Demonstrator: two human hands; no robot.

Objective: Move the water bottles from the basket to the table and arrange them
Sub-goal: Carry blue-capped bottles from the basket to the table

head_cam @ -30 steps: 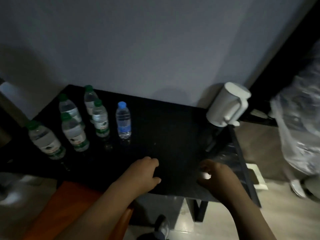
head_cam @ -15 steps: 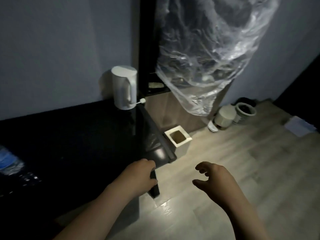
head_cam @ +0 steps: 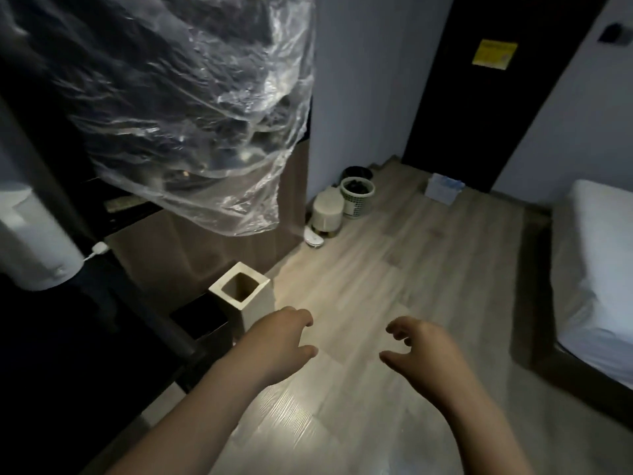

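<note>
Hovering over the wood floor (head_cam: 411, 269), the left hand (head_cam: 281, 341) and right hand (head_cam: 423, 351) hold nothing, fingers loosely curled. The basket (head_cam: 357, 204) stands far off by the wall (head_cam: 359, 97), its contents too dark to tell. The table (head_cam: 51, 337) lies left of the hands.

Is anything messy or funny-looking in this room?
A little. A pale flat packet lies loose on the floor by the dark door, and a small white thing, maybe a slipper, sits alone beside the cream bin. Nothing looks spilled or broken.
</note>
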